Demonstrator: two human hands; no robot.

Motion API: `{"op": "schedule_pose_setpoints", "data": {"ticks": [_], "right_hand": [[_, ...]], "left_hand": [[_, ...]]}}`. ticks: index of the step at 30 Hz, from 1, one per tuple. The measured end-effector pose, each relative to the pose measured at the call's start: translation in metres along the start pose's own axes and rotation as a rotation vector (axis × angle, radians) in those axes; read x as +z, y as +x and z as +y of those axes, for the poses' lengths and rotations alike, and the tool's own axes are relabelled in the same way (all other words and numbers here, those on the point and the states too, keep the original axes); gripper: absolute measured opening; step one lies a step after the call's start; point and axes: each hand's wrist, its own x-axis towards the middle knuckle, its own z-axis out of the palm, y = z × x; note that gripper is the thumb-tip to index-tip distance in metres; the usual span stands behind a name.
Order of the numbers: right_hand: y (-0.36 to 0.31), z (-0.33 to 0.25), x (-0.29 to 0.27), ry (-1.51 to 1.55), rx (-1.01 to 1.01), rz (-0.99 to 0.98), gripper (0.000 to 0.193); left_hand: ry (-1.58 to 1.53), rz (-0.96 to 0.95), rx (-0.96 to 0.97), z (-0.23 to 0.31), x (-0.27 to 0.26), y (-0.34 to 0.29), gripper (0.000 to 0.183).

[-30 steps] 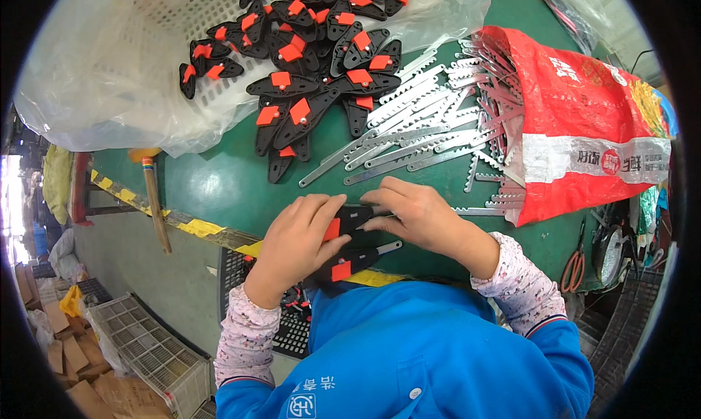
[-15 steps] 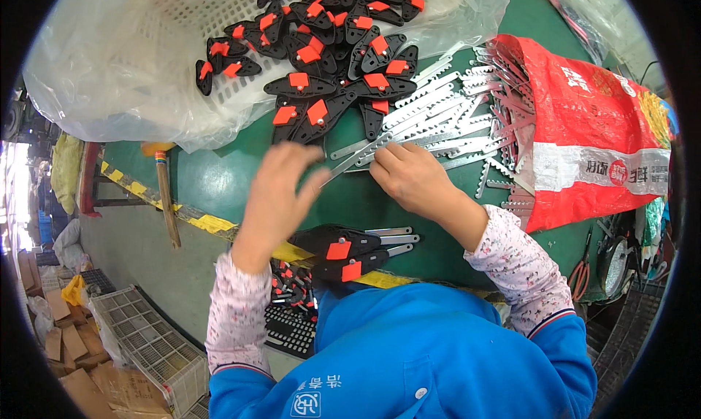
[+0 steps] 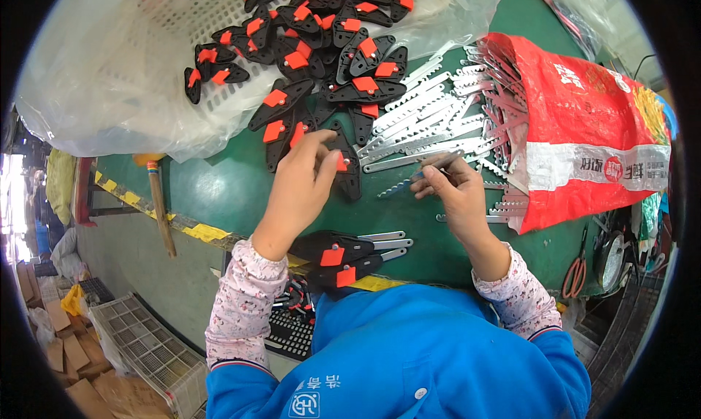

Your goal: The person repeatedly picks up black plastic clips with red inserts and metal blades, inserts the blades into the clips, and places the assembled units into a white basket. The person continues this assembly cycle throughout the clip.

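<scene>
My left hand (image 3: 303,185) is closed on one edge of a black wing-shaped plastic part (image 3: 350,172) with a red tab, just in front of the pile. My right hand (image 3: 456,193) pinches a silvery metal strip (image 3: 396,190) with a notched edge, its free end pointing left toward the black part. Several loose notched metal strips (image 3: 423,120) lie beyond my right hand. Near my body, black parts with red tabs (image 3: 337,252) lie with metal strips sticking out to the right.
More black parts (image 3: 299,58) are heaped on clear plastic sheeting (image 3: 95,76) at the back. A red woven sack (image 3: 569,193) spills strips on the right. A wooden-handled tool (image 3: 158,207) lies at the table's left edge; orange-handled scissors (image 3: 575,273) are at the right.
My left hand has taken hold of a black part and drawn it forward from the pile. My right hand has lifted a metal strip and moved right and nearer to me.
</scene>
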Motion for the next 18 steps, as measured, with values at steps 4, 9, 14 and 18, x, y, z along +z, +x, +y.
{"op": "schedule_pose_setpoints", "data": {"ticks": [4,9,14,18], "right_hand": [[-0.005,0.007,-0.013,-0.135,-0.04,0.027,0.016],[-0.008,0.0,-0.014,0.185,0.029,0.159,0.02],[-0.012,0.0,-0.021,0.376,0.016,0.136,0.022],[-0.014,-0.002,-0.013,0.248,-0.038,0.086,0.023]], "left_hand": [[0.378,-0.158,0.472,-0.007,-0.003,-0.003,0.06],[0.525,-0.244,0.493,-0.01,0.007,0.003,0.062],[0.349,-0.087,0.531,0.001,0.01,-0.013,0.06],[0.247,-0.043,0.44,-0.003,0.018,-0.033,0.062]]}}
